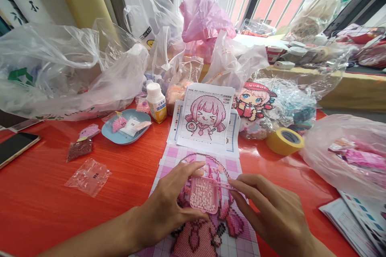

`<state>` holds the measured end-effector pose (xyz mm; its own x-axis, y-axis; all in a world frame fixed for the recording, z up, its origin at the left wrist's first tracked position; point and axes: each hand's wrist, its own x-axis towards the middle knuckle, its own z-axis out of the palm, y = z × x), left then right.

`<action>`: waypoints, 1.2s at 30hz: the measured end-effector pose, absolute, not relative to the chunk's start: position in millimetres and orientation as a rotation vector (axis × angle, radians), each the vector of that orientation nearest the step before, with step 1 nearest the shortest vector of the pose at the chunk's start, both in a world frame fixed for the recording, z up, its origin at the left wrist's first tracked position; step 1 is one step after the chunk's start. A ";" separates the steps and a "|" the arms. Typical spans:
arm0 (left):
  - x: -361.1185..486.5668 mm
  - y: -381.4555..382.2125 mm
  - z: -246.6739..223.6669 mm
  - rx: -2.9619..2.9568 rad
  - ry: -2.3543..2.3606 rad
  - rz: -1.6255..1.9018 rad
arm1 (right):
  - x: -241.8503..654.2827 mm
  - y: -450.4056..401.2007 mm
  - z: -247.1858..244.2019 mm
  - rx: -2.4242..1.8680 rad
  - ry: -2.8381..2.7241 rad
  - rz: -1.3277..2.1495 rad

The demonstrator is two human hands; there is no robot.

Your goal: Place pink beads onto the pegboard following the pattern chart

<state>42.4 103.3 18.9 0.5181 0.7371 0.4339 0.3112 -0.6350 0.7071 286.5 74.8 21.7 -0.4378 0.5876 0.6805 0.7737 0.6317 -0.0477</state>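
Note:
My left hand [169, 200] holds a small pink tray [191, 208] of pale pink beads [203, 194] between thumb and fingers. Pinched in my right hand [268, 204] is a thin pink tool [223, 185], its tip at the tray's right edge. Both hands are above a partly covered bead picture [196, 241] of a pink-haired figure, which lies on a gridded sheet [159, 174]. Behind it, a printed chart [206, 116] shows a winking figure with pink hair.
On the red table [45, 192] are a blue plate [122, 138] with bead bags, a white-capped bottle [156, 102], a yellow tape roll [284, 141], a phone [16, 146] and a small plastic bag [88, 176]. Large plastic bags [54, 68] stand behind; papers [346, 221] lie at right.

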 end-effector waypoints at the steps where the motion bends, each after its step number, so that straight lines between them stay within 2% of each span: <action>1: 42.5 103.3 18.9 2.202 0.851 1.000 | 286.5 74.8 21.7 -1.058 -2.179 -0.356; 11: 41.7 102.4 16.5 2.208 0.851 0.989 | 285.7 73.5 21.0 -1.069 -2.172 -0.342; 18: 40.9 105.5 12.1 2.196 0.897 1.022 | 295.0 75.5 33.1 -1.119 -2.067 -0.081; 23: 40.0 106.7 10.0 2.201 0.943 1.015 | 308.5 82.6 32.1 -1.113 -2.233 0.136; 36: 41.4 103.1 11.9 2.268 0.956 1.009 | 312.0 87.9 23.7 -1.146 -2.306 0.279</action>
